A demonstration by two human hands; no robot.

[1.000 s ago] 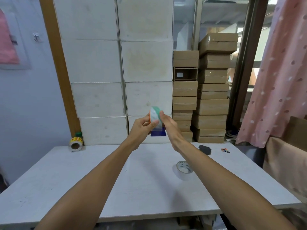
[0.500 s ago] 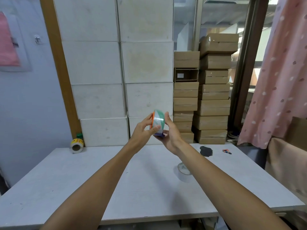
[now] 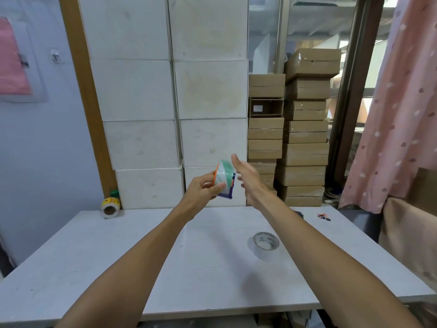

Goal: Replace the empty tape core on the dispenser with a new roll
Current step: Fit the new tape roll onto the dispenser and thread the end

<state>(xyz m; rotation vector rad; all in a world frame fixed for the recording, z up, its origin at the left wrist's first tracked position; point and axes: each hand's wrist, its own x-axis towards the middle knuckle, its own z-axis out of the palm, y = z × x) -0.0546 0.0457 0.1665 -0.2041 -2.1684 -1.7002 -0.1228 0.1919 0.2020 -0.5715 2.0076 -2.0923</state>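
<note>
Nearest, lying flat on the white tabletop (image 3: 118, 268), a clear tape roll with a printed grey core (image 3: 266, 243), just left of the right forearm and untouched. Probably light, stiff at the core, slick on the outer wrap; best taken by pinching across the rim or hooking fingers through the hole, not by squeezing the sides, since a thin cardboard core can crush.

Further out, held up in the air above the far half of the table, a small tape dispenser with orange edge, green drum and purple base (image 3: 224, 179). Pinched in the left hand (image 3: 203, 189), thumb and fingers closed around its lower left side. Blurred, so impossible to tell whether an empty core sits on the drum. Likely light hard plastic, easy to hold one-handed, with a cutter edge somewhere worth keeping fingers clear of.

Right hand (image 3: 246, 174) beside the dispenser, fingers spread and holding nothing; whether touching the plastic, cannot say.

Nothing between hands and the clear roll. At the far left table edge, a yellow-labelled tape roll on its side (image 3: 110, 205), well apart. At the far right, small coloured bits (image 3: 322, 217). Behind, stacked white boxes (image 3: 146, 91), brown cardboard cartons (image 3: 305, 150), a pink dotted curtain (image 3: 402, 114); none in the way.
</note>
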